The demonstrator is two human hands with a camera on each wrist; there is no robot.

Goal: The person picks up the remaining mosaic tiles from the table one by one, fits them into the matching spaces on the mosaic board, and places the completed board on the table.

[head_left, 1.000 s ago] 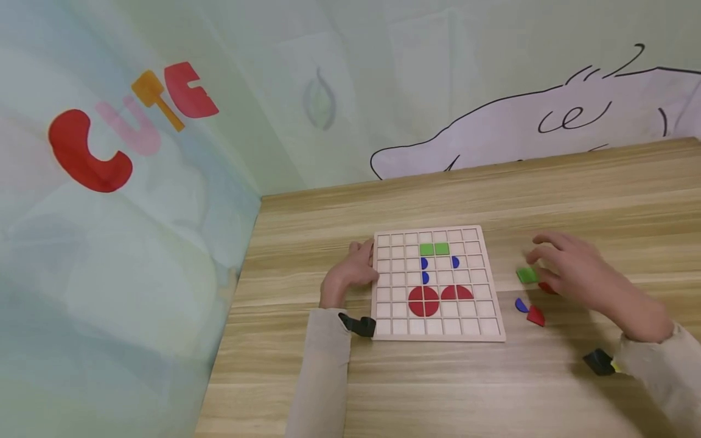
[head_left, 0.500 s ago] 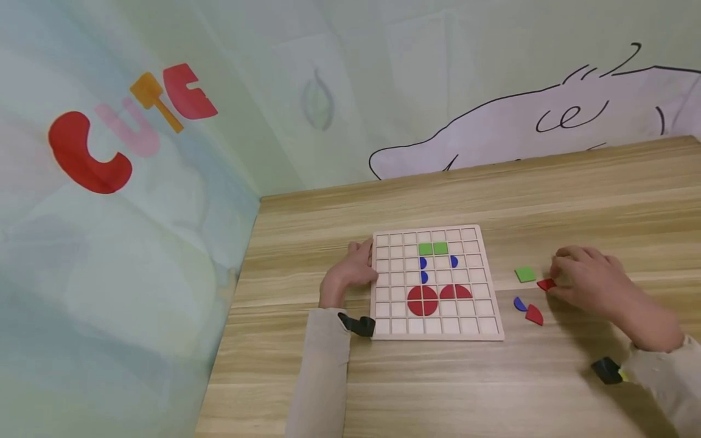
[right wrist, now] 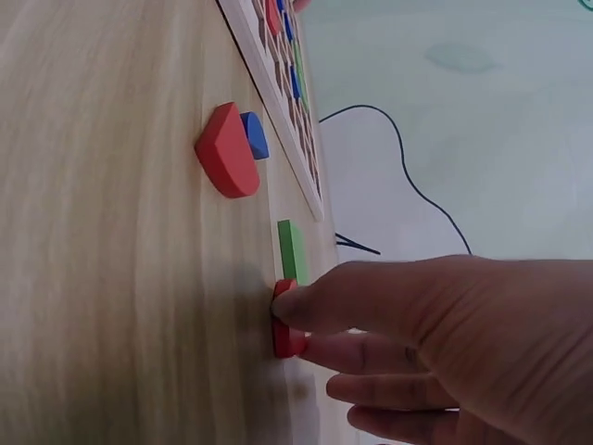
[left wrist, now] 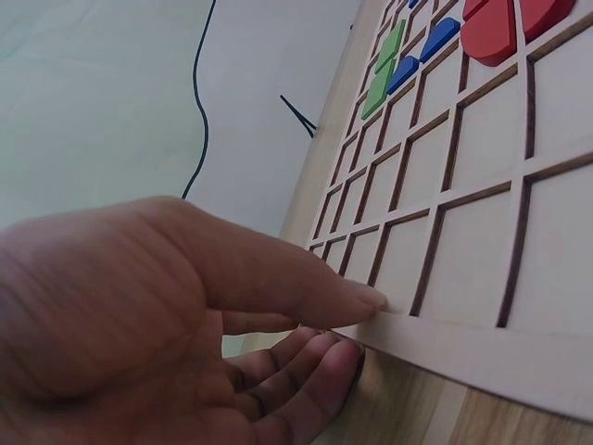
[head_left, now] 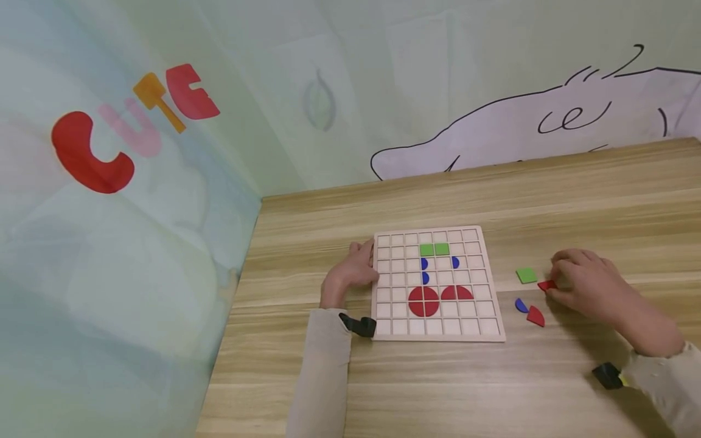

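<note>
The left hand (head_left: 353, 267) gripped the left rim of the wooden grid board (head_left: 383, 310) — to its right lay a blue half-disc (head_left: 521, 305), a green square (head_left: 526, 275), a red quarter-disc (head_left: 536, 316) and, pinched by the right hand (head_left: 591, 283), another red piece (head_left: 544, 285).

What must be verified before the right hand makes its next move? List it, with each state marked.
1. Board steadied: ok; the left hand holds the left edge of the board.
2. Piece gripped: ok; the right hand pinches a red piece.
3. Piece clear of the table: cannot tell.
4. Cells below the red half-circle free: ok.
5. All pieces placed on the board: not ok; a green square, a blue half-circle and a red quarter-circle also lie on the table.
</note>
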